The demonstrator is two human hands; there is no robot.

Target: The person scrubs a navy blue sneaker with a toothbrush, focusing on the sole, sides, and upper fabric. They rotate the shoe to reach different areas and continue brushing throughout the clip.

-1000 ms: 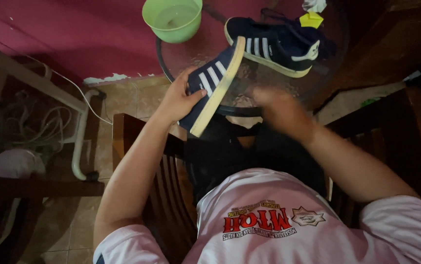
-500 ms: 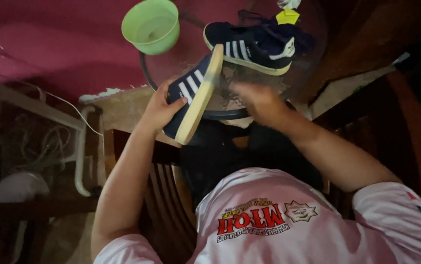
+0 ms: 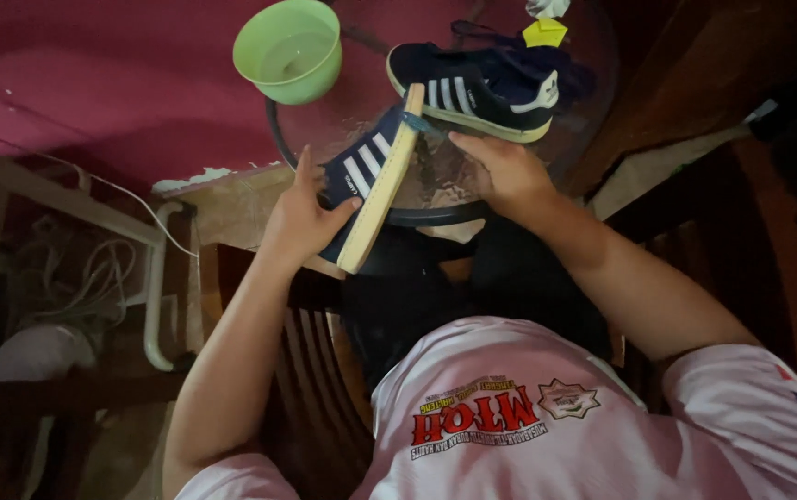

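Observation:
My left hand [image 3: 304, 215] grips a navy sneaker with white stripes [image 3: 361, 176], tilted on its side over the edge of a round glass table [image 3: 435, 199]. Its cream sole [image 3: 382, 181] faces right. My right hand [image 3: 502, 169] is beside the far end of that sole. Its fingers pinch a small blue tool [image 3: 423, 124] that touches the sole edge; what kind of tool it is stays unclear. The matching second sneaker [image 3: 477, 81] rests upright on the table just beyond my right hand.
A light green bowl [image 3: 289, 50] stands at the table's far left. A yellow item [image 3: 544, 32] and a white scrap lie behind the second sneaker. Wooden chair slats [image 3: 311, 370] are below my arms, and white pipes and cables [image 3: 153, 278] are at the left.
The held sneaker has turned so its sole edge shows more fully. My right hand has shifted from the middle of the sole to its far end.

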